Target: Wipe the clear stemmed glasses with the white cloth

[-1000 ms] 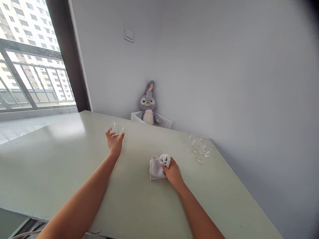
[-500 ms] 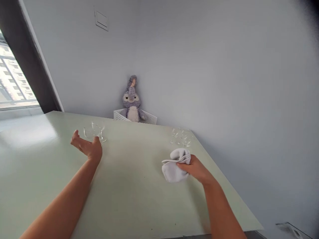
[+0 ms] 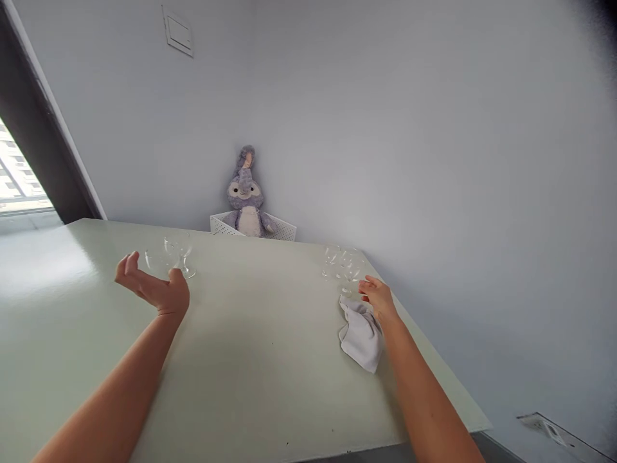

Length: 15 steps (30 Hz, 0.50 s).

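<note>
My left hand (image 3: 154,292) lies palm up near the left part of the table, with fingers and thumb apart. Just beyond it is a clear stemmed glass (image 3: 155,261), its lower part hidden by the hand; whether they touch I cannot tell. A second stemmed glass (image 3: 180,247) stands upright right behind. My right hand (image 3: 376,298) has its fingers apart beside several clear stemmed glasses (image 3: 351,271) at the table's right side. Beneath that hand and wrist lies a crumpled pale grey cloth (image 3: 361,337), out of the fingers' grip.
The pale green table (image 3: 250,373) runs back to the walls. In the far corner a purple plush toy (image 3: 249,218) sits in a white perforated basket (image 3: 285,231). To the right, a wall (image 3: 457,193) borders the table edge. A window (image 3: 19,173) is at far left.
My right hand has let go of the cloth, which now lies on the table, and has moved forward toward the right-hand glasses. The view has swung slightly right; my left hand keeps much the same pose.
</note>
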Available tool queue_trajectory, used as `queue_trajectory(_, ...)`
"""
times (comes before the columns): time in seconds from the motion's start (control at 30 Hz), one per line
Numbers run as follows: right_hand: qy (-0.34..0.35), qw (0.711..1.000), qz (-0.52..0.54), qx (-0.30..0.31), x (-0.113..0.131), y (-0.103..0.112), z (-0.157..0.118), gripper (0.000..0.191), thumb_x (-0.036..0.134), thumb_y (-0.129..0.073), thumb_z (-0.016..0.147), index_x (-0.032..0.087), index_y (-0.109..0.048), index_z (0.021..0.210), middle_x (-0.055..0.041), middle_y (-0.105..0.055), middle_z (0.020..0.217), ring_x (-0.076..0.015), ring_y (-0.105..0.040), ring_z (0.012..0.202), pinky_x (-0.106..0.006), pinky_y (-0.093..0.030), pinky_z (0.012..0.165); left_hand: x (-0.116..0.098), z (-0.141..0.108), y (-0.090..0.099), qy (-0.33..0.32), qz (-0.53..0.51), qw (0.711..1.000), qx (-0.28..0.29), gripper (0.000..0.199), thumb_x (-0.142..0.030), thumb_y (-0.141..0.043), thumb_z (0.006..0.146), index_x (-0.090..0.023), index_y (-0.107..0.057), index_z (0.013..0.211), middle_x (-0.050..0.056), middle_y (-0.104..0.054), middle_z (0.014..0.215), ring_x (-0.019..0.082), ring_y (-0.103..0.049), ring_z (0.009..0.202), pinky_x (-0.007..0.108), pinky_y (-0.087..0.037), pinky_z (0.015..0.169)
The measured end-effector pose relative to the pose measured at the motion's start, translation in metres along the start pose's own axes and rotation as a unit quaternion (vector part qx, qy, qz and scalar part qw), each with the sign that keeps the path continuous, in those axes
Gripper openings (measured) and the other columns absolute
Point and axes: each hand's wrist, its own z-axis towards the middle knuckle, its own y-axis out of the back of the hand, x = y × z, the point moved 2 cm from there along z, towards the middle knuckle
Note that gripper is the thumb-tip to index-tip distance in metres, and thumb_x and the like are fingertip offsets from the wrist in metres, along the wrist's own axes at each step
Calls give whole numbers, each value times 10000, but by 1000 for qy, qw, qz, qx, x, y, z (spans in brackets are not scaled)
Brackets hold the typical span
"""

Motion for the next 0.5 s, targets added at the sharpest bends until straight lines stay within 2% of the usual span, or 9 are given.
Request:
queue_trajectory(0.1, -27, 999, 23, 24, -12, -25, 11, 392, 279, -715, 500, 145, -587, 845, -38, -624, 710, -133, -575, 546, -224, -426, 436, -3, -1, -3, -42, 2, 999, 3, 543, -107, -519, 618, -77, -375, 1141, 173, -359, 1204, 284, -353, 1136, 476, -310, 935)
queue_trajectory(0.2, -29, 998, 35, 34, -17, -44, 10, 313, 286, -731, 474, 154, -560, 701, 12, -566, 552, -108, -527, 454, -199, -379, 376, -17, -14, -3, -71, -55, 995, 32, 388, -186, -502, 680, -93, -443, 1052, 183, -418, 1142, 267, -396, 1105, 445, -343, 909)
queue_trajectory(0.23, -22, 998, 37, 35, -17, -50, 8, 299, 294, -728, 482, 160, -549, 680, 20, -558, 535, -100, -512, 436, -196, -371, 370, -25, -21, -3, -77, -86, 992, 52, 355, -204, -506, 689, -110, -464, 1028, 167, -450, 1103, 255, -421, 1079, 427, -362, 891)
queue_trajectory(0.3, -1, 998, 39, 47, -14, -63, -1, 272, 307, -710, 516, 169, -547, 684, 26, -561, 527, -95, -499, 426, -200, -380, 381, -45, -39, -3, -67, -159, 973, 151, 302, -209, -493, 718, -143, -496, 1012, 126, -507, 1040, 211, -487, 983, 375, -410, 833)
queue_trajectory(0.33, 12, 997, 38, 59, -12, -71, -8, 260, 311, -699, 536, 171, -557, 704, 26, -568, 530, -97, -501, 429, -206, -390, 393, -55, -49, -4, -33, -195, 955, 221, 275, -201, -462, 744, -160, -511, 1012, 109, -519, 1037, 174, -519, 897, 334, -436, 777)
queue_trajectory(0.4, 36, 994, 32, 93, -4, -90, -28, 253, 314, -681, 571, 171, -587, 758, 24, -581, 535, -106, -505, 428, -221, -405, 414, -73, -68, -5, 75, -245, 893, 370, 295, -221, -420, 778, -196, -521, 1053, 73, -545, 1000, 118, -534, 725, 262, -451, 637)
queue_trajectory(0.47, 61, 989, 20, 132, 6, -112, -54, 246, 319, -664, 605, 173, -609, 795, 25, -582, 528, -113, -500, 411, -233, -405, 422, -87, -85, -4, 180, -279, 796, 506, 379, -288, -454, 778, -223, -485, 1150, 41, -572, 879, 99, -514, 624, 237, -436, 570)
queue_trajectory(0.5, 78, 985, 12, 155, 11, -124, -69, 238, 320, -647, 632, 178, -614, 820, 23, -588, 541, -116, -504, 414, -236, -405, 431, -93, -91, -3, 221, -297, 746, 553, 438, -324, -486, 766, -230, -455, 1193, 36, -576, 856, 100, -509, 613, 234, -431, 559)
